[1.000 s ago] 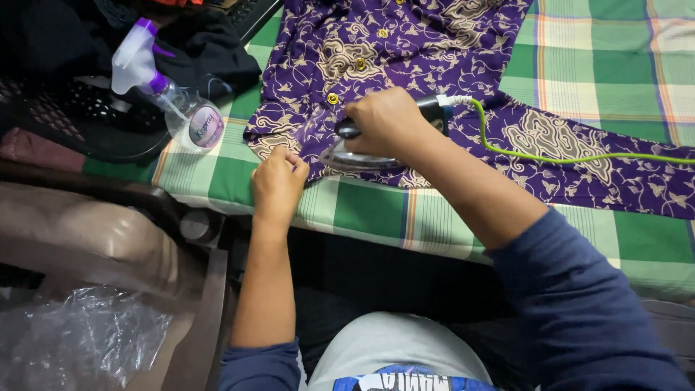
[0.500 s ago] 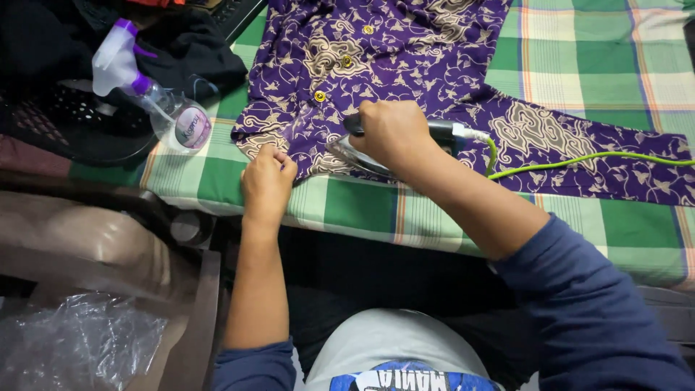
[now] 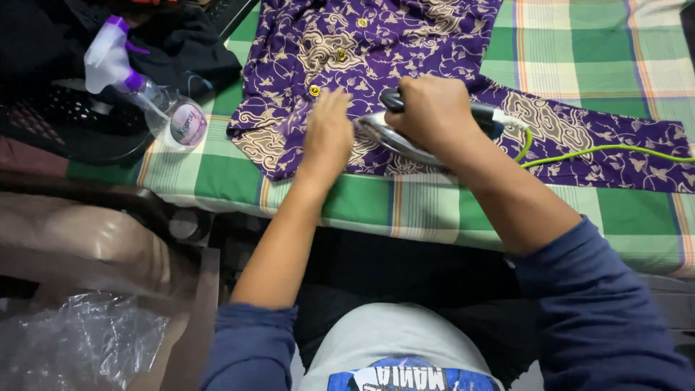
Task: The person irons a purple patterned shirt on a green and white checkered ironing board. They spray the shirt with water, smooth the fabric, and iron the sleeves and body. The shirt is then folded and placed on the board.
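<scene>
A purple shirt point(image 3: 405, 43) with a cream leaf pattern and yellow buttons lies spread on a green checked cloth point(image 3: 579, 51). My right hand point(image 3: 433, 112) grips the black handle of a metal iron point(image 3: 387, 137) that rests on the shirt's lower part. A green cord point(image 3: 601, 150) runs from the iron to the right. My left hand point(image 3: 327, 134) lies flat on the shirt just left of the iron, fingers stretched out and pressing the fabric.
A clear spray bottle point(image 3: 148, 94) with a white and purple trigger lies at the cloth's left edge beside dark clothes point(image 3: 181, 43) and a black basket point(image 3: 65, 119). A brown chair point(image 3: 94, 239) and a crumpled plastic bag point(image 3: 79, 340) are at the lower left.
My left hand let go of the shirt's hem and moved right to lie flat on the fabric. The iron slid to the right with my right hand.
</scene>
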